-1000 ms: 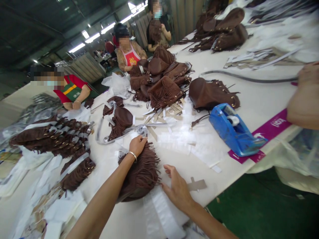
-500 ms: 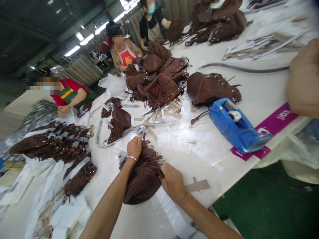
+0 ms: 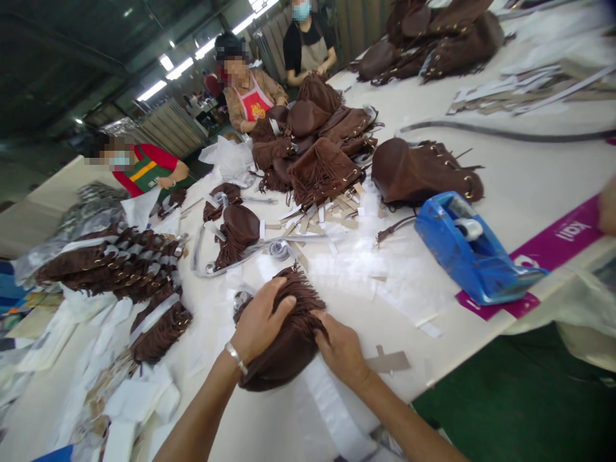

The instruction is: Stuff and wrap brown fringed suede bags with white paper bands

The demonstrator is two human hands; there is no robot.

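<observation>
Bag (image 3: 283, 362) left of tape dispenser (image 3: 476, 256), likely soft, best held by body, under spread left grip (image 3: 262, 321), fringe (image 3: 307, 294) pinched in right grip (image 3: 339, 343)!

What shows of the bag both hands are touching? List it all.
The bag is dark brown, seemingly leather: a smooth, rounded part toward the wearer, dense thin fringe beyond. It lies on the pale table. The left hand lies spread on it; the right hand pinches fringe at its right edge. The hands hide part of it.
</observation>
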